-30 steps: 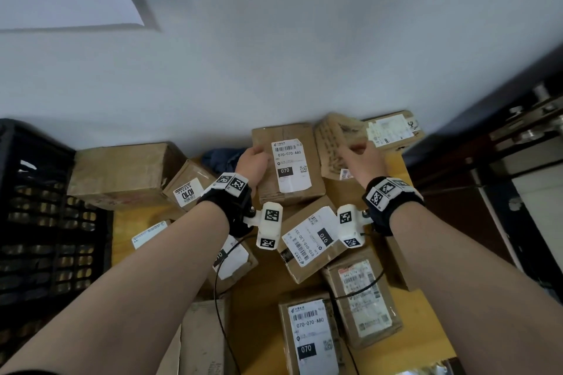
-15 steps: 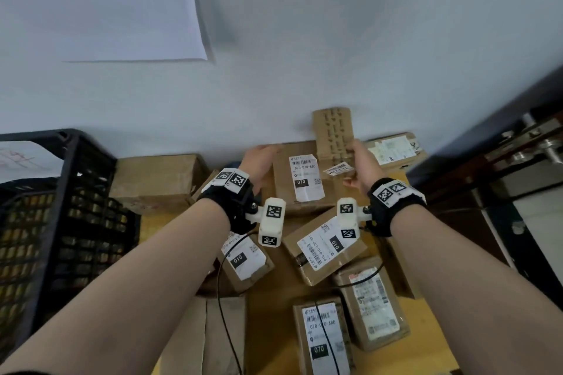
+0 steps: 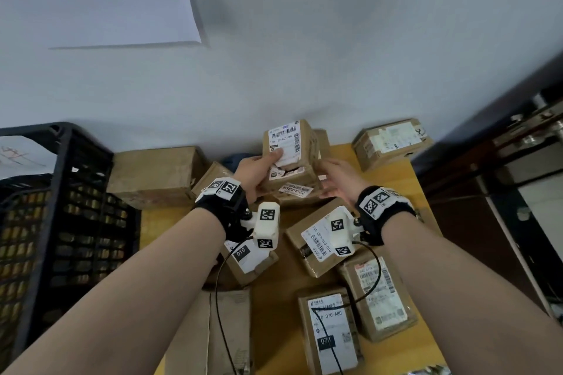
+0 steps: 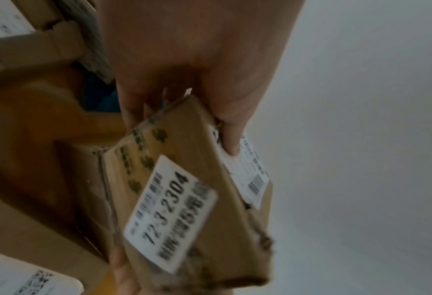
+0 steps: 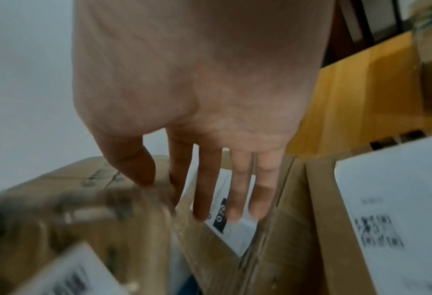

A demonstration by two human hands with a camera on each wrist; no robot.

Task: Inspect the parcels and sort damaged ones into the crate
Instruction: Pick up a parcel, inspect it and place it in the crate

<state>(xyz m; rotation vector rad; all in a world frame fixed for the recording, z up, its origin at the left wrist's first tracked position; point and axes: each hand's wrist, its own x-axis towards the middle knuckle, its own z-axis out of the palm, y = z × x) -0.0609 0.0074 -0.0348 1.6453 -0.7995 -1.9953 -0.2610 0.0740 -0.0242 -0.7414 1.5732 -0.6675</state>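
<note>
Now our left hand [image 3: 255, 168] grips a small labelled parcel [image 3: 289, 158], thumb on its white label, lifted at the far middle of the table [image 3: 405, 179]. Our right hand [image 3: 341, 180], fingers straight, sits at its right edge. Left stands the black crate [image 3: 61, 192].
</note>
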